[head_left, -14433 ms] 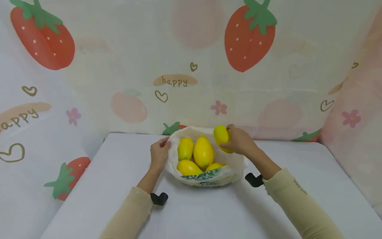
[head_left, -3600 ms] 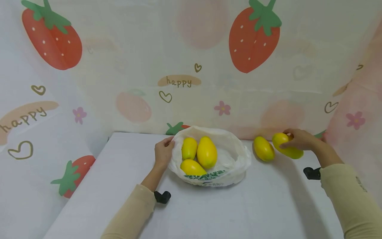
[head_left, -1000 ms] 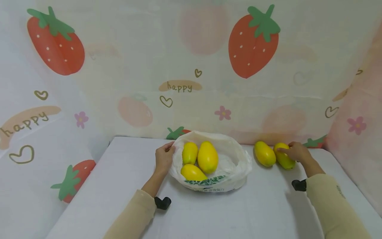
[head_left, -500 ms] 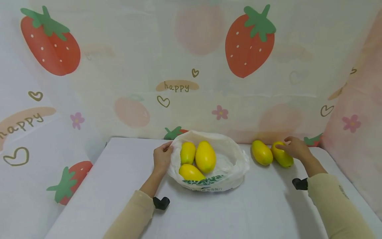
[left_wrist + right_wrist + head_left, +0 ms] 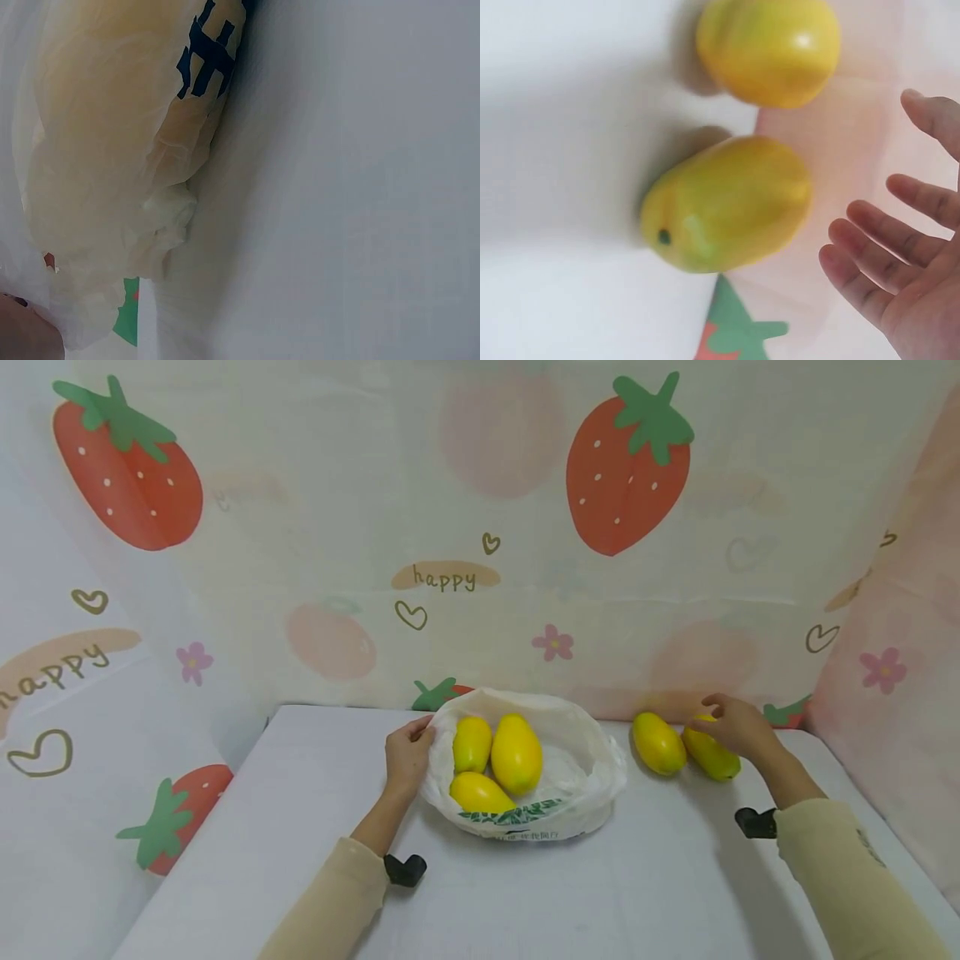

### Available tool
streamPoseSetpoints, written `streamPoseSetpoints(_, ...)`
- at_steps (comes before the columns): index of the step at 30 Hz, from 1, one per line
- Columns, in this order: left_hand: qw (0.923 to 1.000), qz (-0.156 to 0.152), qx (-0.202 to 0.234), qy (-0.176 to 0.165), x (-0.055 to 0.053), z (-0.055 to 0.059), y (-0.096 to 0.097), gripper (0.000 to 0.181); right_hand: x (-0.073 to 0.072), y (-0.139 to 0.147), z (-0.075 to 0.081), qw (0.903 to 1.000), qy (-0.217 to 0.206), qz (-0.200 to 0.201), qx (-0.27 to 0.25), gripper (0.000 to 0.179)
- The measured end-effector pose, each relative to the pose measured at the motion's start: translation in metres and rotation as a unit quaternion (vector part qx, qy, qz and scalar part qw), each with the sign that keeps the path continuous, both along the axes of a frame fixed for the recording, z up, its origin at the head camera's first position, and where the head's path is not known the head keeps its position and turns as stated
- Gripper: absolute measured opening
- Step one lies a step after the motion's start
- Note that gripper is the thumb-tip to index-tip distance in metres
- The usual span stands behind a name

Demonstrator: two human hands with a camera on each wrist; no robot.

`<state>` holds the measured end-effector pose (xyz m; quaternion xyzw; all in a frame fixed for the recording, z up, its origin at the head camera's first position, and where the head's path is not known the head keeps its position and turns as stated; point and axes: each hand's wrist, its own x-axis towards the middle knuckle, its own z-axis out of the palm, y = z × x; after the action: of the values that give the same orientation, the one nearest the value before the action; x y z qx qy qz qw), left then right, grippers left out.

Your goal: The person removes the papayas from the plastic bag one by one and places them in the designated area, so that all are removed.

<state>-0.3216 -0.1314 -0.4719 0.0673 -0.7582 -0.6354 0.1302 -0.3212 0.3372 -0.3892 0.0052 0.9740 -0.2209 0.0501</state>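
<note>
My left hand [image 5: 408, 756] pinches the left rim of a white plastic bag [image 5: 585, 802] with green print on its front. Three yellow mangoes lie in the bag's left half: a small one [image 5: 472, 743], a larger one [image 5: 517, 753] and one in front [image 5: 480, 793]. On the white table to the right, two more mangoes lie side by side, a left one [image 5: 657, 743] and a right one [image 5: 712, 756]. My right hand [image 5: 742, 727] is over the right mango; in the right wrist view its fingers [image 5: 877, 247] are spread and apart from the fruit.
The white table [image 5: 525, 902] runs back to a wall cloth [image 5: 480, 460] printed with strawberries. A black wrist mount shows on each arm, left [image 5: 405, 870] and right [image 5: 753, 822].
Two mangoes have gone from the bag to the table on the right, carried by my right hand. It has just let go of the second and lifted slightly. My left hand has kept holding the rim.
</note>
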Motion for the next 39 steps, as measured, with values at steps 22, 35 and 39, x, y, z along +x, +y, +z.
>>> streamPoseSetpoints(22,1.0,-0.003,0.004,-0.001,0.0,0.002,0.0,0.03,0.009,-0.065,0.025,0.9949,0.064,0.069,-0.037,0.064)
streamPoseSetpoints(35,1.0,-0.001,-0.005,-0.006,-0.001,0.003,-0.001,0.03,0.009,-0.102,0.028,0.984,0.061,0.156,-0.062,0.064)
streamPoseSetpoints(39,1.0,0.0,-0.002,-0.007,0.0,0.003,0.0,0.03,0.011,-0.113,0.028,0.9799,0.047,0.175,-0.085,0.062)
